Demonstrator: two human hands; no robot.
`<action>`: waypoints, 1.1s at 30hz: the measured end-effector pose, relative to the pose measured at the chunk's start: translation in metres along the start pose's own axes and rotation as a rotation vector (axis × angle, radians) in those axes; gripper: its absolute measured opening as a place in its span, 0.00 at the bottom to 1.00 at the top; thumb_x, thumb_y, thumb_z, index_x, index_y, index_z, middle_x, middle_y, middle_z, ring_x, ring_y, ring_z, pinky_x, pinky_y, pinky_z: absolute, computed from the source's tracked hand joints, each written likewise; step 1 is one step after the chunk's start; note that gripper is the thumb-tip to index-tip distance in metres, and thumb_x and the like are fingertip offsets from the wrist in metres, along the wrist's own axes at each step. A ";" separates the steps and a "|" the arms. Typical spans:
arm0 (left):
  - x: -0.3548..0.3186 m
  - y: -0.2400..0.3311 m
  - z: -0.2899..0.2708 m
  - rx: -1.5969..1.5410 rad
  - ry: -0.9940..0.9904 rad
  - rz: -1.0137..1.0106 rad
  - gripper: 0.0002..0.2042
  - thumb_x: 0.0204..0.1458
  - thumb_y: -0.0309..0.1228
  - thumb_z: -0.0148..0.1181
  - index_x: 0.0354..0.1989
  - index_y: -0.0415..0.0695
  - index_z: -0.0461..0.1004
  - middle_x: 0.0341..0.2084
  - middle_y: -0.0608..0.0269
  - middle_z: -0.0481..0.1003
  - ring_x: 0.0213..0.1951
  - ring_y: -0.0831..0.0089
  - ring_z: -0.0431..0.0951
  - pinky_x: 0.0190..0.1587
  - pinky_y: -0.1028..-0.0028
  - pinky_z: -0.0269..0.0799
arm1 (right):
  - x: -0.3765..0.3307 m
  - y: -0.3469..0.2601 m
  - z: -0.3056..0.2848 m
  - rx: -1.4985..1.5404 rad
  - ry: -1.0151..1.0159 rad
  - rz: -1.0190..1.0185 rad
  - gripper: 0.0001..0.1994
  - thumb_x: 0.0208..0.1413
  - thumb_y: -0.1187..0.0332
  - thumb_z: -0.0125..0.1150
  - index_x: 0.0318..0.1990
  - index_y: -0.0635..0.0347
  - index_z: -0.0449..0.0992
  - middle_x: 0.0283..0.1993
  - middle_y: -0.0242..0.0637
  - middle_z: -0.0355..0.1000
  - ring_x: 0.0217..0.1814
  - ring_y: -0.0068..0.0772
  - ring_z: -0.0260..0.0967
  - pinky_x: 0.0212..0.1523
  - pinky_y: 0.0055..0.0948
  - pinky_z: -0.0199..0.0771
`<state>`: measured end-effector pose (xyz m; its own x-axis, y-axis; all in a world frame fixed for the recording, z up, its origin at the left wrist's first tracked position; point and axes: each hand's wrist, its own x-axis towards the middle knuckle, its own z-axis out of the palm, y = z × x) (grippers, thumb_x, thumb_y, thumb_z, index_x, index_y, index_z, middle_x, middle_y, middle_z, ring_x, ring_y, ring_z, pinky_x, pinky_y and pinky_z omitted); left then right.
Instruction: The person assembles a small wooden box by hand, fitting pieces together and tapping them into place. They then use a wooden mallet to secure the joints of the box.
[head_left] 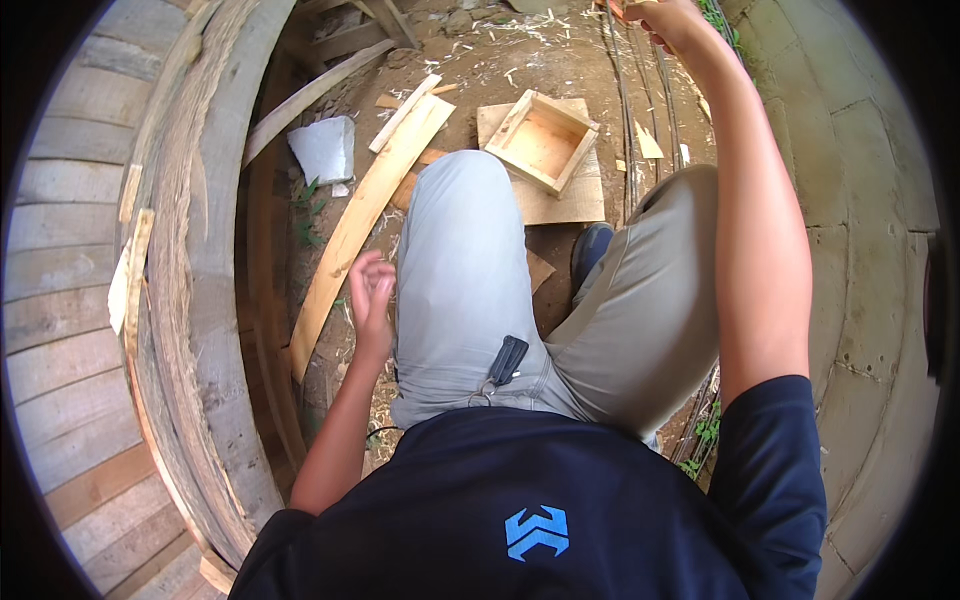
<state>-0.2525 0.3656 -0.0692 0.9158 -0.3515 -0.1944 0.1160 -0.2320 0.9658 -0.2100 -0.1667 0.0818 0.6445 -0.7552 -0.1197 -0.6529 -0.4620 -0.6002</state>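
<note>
My left hand (372,298) hangs beside my left knee, close to a long pale plank (345,245) on the ground. Its fingers are loosely curled and apart, with nothing in them. My right arm stretches far forward, and my right hand (672,22) is at the top edge of the view, partly cut off. Its fingers are bent inward, and whatever they hold cannot be made out. An orange object (612,8) lies just left of that hand. Ahead of my knees, a small open wooden box (541,140) rests on a flat square board (560,205). Neither hand touches the box.
A thick rough timber beam (215,240) and slatted boards (75,270) run along the left. A white block (324,150) sits beyond the plank. Thin metal rods (628,110) lie near the block wall (825,150) on the right. Wood shavings cover the dirt floor.
</note>
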 end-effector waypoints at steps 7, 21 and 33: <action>0.132 0.046 0.172 0.260 -0.378 0.113 0.22 0.53 0.40 0.70 0.53 0.41 0.75 0.46 0.57 0.77 0.46 0.68 0.78 0.52 0.68 0.73 | -0.032 0.024 -0.037 -0.113 0.082 -0.273 0.29 0.50 0.63 0.71 0.60 0.57 0.69 0.51 0.53 0.77 0.53 0.48 0.76 0.54 0.44 0.74; 0.154 -0.023 0.285 0.790 -0.492 0.356 0.31 0.46 0.15 0.56 0.64 0.43 0.68 0.52 0.47 0.74 0.54 0.48 0.76 0.54 0.56 0.74 | -0.101 0.176 0.009 -0.202 -0.300 -0.103 0.31 0.59 0.41 0.63 0.57 0.58 0.74 0.39 0.53 0.81 0.41 0.45 0.81 0.43 0.45 0.79; 0.155 0.006 0.229 0.854 -0.349 0.221 0.34 0.50 0.37 0.65 0.67 0.45 0.63 0.63 0.49 0.62 0.66 0.51 0.60 0.67 0.57 0.53 | -0.135 0.200 0.090 -0.377 -0.243 -0.123 0.19 0.62 0.59 0.51 0.60 0.49 0.64 0.45 0.63 0.77 0.50 0.70 0.74 0.49 0.60 0.71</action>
<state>-0.1982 0.1016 -0.1329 0.7008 -0.6860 -0.1958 -0.4932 -0.6642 0.5619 -0.3914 -0.1154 -0.0938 0.7716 -0.5740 -0.2741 -0.6356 -0.7125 -0.2974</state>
